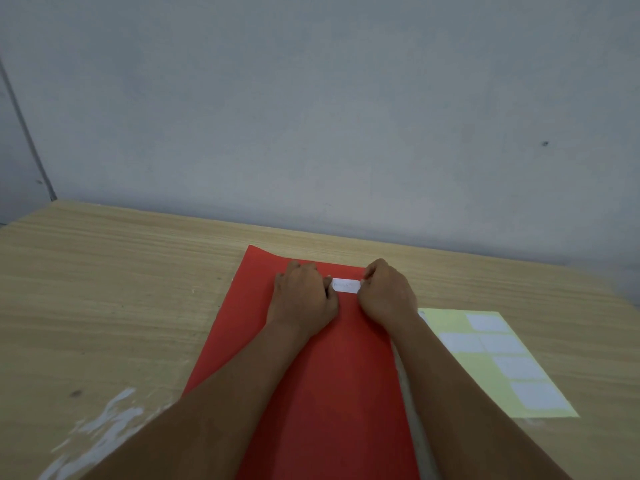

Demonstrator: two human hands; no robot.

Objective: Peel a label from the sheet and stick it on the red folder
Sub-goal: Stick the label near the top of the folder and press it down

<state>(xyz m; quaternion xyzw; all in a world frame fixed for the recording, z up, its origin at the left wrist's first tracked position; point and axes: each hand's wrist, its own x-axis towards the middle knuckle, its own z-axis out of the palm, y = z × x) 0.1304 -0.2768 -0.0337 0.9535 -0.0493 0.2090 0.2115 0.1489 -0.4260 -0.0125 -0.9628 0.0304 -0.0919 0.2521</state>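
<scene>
The red folder (322,382) lies flat on the wooden table, its long side running away from me. A small white label (345,285) with faint writing lies near the folder's far end. My left hand (303,296) rests curled on the folder with its fingertips on the label's left end. My right hand (388,296) is curled too, its fingertips on the label's right end. The yellow label sheet (450,323) with several white labels lies to the right of the folder, partly under my right forearm.
The wooden table (114,292) reaches a grey wall (311,116) just beyond the folder. White paint smears (104,424) mark the table at the near left. The table's left edge slants off at the far left.
</scene>
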